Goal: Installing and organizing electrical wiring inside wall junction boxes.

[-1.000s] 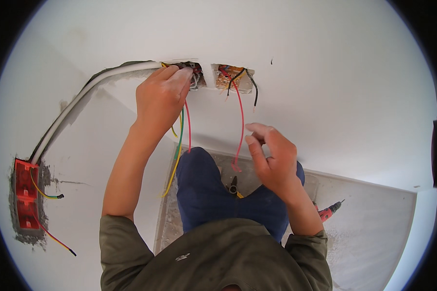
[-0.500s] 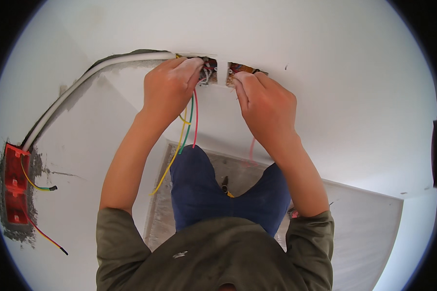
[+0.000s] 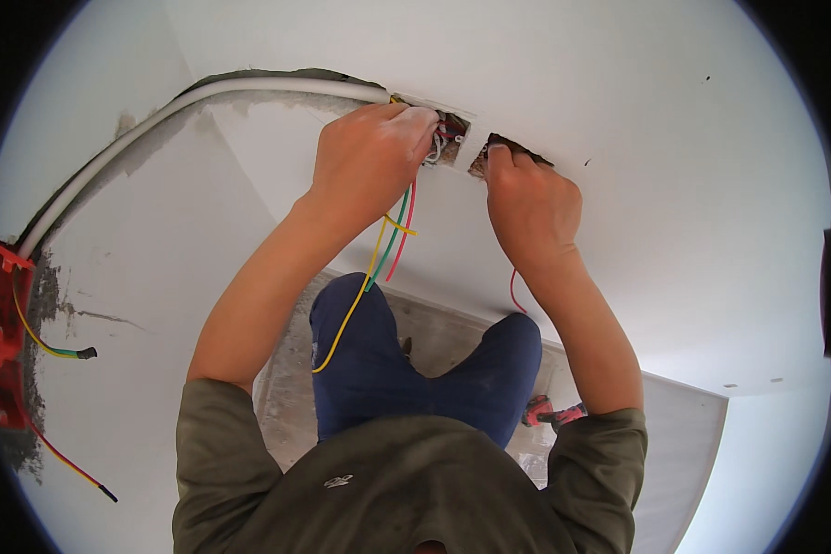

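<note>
At the left wall opening, my left hand is closed, its fingertips pressed against the opening's left side. White and dark wires show inside, beside the fingers. Below this hand hang a yellow wire, a green wire and a red wire; their upper ends are hidden. My right hand has its bent fingers reaching into the right opening, and what they grip is out of sight. Under the right wrist dangles another red wire.
A white conduit curves along a wall groove to red junction boxes at left. Taped wire ends stick out of these boxes. A red and black power tool lies on the floor by my right knee.
The view has shifted, so the openings sit farther right and tilted. My right fingers reach deeper into the right opening. The left hand stays at its opening; the power tool shows more fully.
</note>
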The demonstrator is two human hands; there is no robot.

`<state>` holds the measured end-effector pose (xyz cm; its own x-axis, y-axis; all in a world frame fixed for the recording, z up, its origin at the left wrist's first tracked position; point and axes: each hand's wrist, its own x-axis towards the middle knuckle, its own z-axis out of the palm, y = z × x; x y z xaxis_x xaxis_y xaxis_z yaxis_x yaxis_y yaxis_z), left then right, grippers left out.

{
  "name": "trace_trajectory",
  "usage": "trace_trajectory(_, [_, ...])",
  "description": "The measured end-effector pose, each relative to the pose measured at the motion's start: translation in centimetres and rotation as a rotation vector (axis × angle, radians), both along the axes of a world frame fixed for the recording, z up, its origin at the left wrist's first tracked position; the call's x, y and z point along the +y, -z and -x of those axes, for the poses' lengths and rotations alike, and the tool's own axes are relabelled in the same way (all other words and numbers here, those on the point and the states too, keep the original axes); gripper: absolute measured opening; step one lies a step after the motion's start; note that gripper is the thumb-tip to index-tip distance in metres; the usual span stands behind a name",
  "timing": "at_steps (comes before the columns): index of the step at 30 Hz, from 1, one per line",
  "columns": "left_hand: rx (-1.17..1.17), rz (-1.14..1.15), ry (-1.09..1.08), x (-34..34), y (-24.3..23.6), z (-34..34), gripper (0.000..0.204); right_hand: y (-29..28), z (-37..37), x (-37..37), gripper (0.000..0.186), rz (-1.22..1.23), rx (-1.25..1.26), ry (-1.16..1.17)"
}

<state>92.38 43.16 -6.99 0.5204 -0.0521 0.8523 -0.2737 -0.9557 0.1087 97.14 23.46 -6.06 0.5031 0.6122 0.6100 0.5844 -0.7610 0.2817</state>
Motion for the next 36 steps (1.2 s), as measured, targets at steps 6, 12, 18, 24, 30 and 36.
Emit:
trace_trajectory(6, [0.100, -0.020, -0.075, 0.1, -0.2, 0.1, 0.013, -0.3, -0.6, -0.1, 0.008, 0.130, -0.087, -0.028])
trace_trajectory(12, [0.146, 0.104, 0.035, 0.4, -0.6, 0.4, 0.014, 0.3, -0.9, -0.4, 0.010, 0.067, -0.202, -0.108])
trace_trajectory(18, [0.171, 0.244, 0.206, 2.2, -0.9, 5.0, 0.022, 0.2, -1.4, -1.7, 0.015, 0.013, -0.200, -0.193])
trace_trajectory(24, [0.051, 0.165, 0.251, 2.1, -0.4, 4.4, 0.021, -0.7, 1.6, -3.4, 0.020, -0.091, -0.119, -0.282])
trace_trajectory(30, [0.113, 0.208, 0.246, 0.2, -1.7, 2.7, 0.023, -0.9, 1.3, -2.4, 0.013, -0.435, -0.005, -0.325])
trace_trajectory(36, [0.056, 0.172, 0.236, 0.7, 0.3, 3.3, 0.026, 0.9, 0.4, -0.7, 0.001, -0.816, 0.550, -0.557])
